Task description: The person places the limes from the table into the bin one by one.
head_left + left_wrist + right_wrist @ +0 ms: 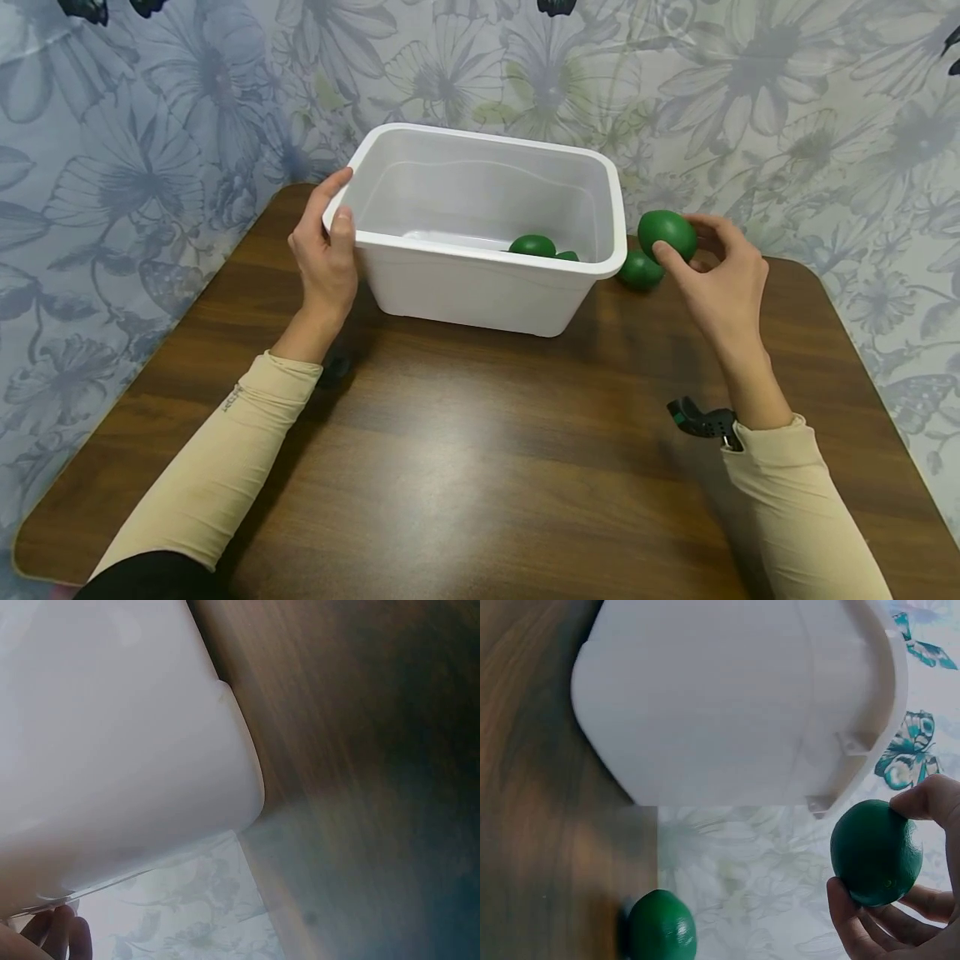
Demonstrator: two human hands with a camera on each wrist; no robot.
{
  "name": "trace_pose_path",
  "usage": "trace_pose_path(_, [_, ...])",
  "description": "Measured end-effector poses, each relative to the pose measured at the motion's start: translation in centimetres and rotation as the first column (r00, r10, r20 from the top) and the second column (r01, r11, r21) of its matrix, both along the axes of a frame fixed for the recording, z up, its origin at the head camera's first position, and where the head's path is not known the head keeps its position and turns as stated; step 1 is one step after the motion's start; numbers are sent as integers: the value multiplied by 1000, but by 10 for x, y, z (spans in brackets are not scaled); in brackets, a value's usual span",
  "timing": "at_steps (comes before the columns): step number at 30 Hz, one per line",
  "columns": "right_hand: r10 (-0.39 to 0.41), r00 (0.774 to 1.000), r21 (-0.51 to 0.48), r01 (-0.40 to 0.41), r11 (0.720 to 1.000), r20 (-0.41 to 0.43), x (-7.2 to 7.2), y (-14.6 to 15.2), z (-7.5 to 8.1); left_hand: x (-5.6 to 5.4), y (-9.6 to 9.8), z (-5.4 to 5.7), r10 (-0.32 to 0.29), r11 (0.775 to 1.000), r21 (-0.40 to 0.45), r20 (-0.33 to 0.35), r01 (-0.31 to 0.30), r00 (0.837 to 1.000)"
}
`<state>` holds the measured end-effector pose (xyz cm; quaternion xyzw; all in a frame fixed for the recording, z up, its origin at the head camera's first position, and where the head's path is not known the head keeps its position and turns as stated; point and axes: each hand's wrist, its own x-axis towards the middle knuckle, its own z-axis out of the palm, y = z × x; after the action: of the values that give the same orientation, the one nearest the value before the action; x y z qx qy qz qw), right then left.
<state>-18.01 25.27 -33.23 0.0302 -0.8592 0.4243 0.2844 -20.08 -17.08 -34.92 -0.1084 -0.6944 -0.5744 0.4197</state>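
Observation:
A white plastic tub (465,287) stands on the wooden table. My left hand (324,250) grips its left end at the rim; in the left wrist view the fingers (56,934) show at the tub's edge. Beyond the tub's right end, my right hand (723,275) pinches a glossy green lime (667,234) between thumb and fingers, raised above the table. Another lime (640,271) lies on the table just under it, also seen in the right wrist view. Inside the tub are a lime (532,245) and part of a second one (567,256), mostly hidden by the front wall.
The brown table (450,450) has rounded corners and stretches in front of the tub. Behind it is a wall covering (442,75) printed with flowers and butterflies. A black strap mount (703,419) sits at my right wrist.

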Motion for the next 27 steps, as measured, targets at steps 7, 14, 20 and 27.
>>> trace_pose_path(7, [16,999,-47,-18,999,-44,5,-11,17,1,-1,0,-5,1000,5,11,5,1000])
trace_pose_path(14, [104,990,-69,-111,991,-93,26,-42,48,1,-1,0,-17,1000,5,1,17,1000])
trace_pose_path(20, [161,981,-95,-171,981,-106,29,-59,58,2,-2,1,-12,1000,0,8,12,1000])
trace_pose_path(27, [209,971,-82,-219,972,-120,28,-73,61,2,-3,0,-21,1000,-4,5,21,1000])
